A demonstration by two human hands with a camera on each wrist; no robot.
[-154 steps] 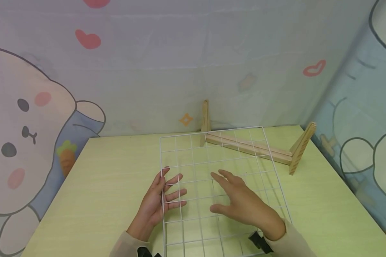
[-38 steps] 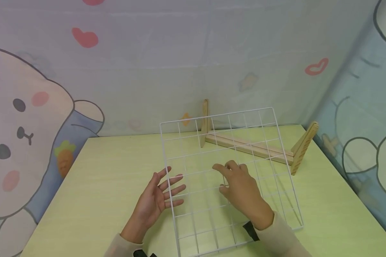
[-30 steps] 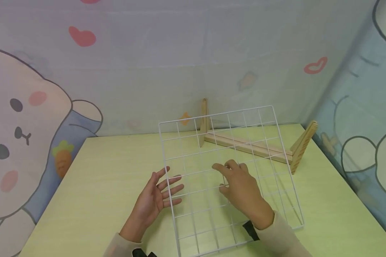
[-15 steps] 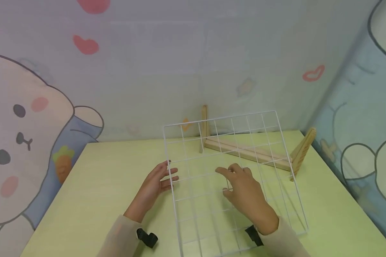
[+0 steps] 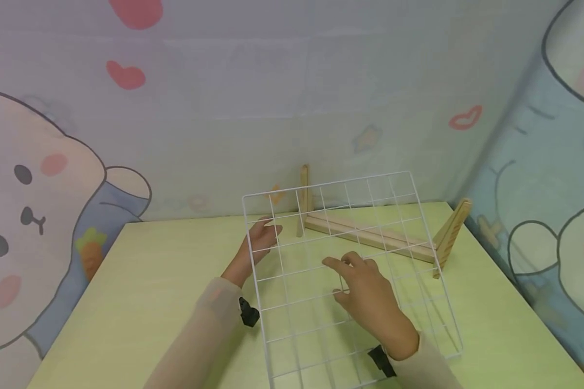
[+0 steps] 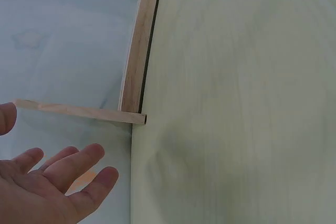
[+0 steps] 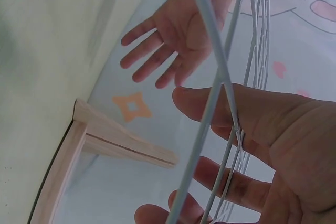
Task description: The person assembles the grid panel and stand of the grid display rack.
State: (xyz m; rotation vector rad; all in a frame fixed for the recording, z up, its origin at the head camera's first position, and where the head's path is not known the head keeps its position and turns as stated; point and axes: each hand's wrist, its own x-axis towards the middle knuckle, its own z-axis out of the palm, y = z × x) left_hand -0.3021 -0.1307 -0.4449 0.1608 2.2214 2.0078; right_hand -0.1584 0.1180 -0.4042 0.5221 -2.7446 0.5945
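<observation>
My right hand [image 5: 370,294] grips a white wire grid panel [image 5: 316,328] near its middle, thumb and fingers around the crossing wires. The panel is tilted up over the table. In the right wrist view its wires [image 7: 210,98] pass between thumb and fingers. My left hand [image 5: 264,236] reaches behind the panel's left side with spread, relaxed fingers and holds nothing. Ahead of it, at the back of the table, stands a wooden stand with a long crossbar [image 5: 370,236] and two upright end pieces. In the left wrist view, the near end piece [image 6: 79,111] lies just beyond my left fingers [image 6: 79,166].
The pale yellow-green table [image 5: 165,292] runs back to a cartoon-printed cloth backdrop [image 5: 214,108]. At the stand's right end, another slanted wooden upright [image 5: 452,237] sits close to the table's right edge. A black wrist camera [image 5: 248,312] is strapped by my left sleeve.
My left hand has left the panel's left edge and moved forward, toward the stand. Earlier, the right hand took hold of the panel and raised it; it keeps that grip now.
</observation>
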